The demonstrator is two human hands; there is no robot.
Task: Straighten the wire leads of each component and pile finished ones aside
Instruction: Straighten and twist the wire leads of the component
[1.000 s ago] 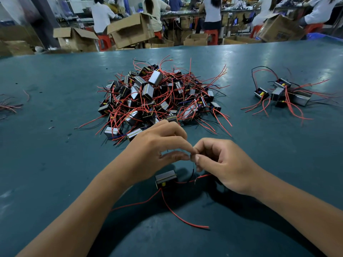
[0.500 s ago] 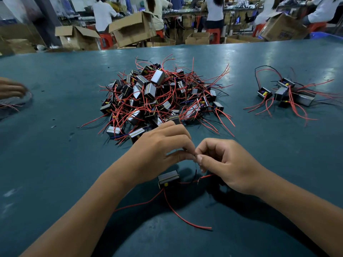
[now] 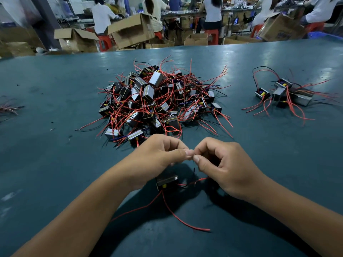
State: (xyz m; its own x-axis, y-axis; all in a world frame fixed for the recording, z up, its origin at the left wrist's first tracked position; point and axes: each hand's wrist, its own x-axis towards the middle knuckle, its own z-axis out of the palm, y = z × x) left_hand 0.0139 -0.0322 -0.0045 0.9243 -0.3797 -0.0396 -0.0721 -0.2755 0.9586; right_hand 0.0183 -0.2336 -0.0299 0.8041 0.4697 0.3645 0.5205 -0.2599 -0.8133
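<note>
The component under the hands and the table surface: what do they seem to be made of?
Component: seemingly a dark plastic body with a dull metal-looking top face and a yellow part; its red leads look plastic-insulated, smooth and flexible. The thin black lead pinched by the left hand and right hand is too fine to judge. Table: dark teal, slightly glossy, scuffed; possibly a rubber or vinyl mat.

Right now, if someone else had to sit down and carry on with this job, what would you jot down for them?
Left hand and right hand: both pinch a thin black lead where their fingertips meet.
Component in work: on the table below the hands, two red leads trailing toward you.
Done: a small group of components lies at far right.
Left: finish this one's leads, set it aside, then work through the big pile straight ahead.
</note>
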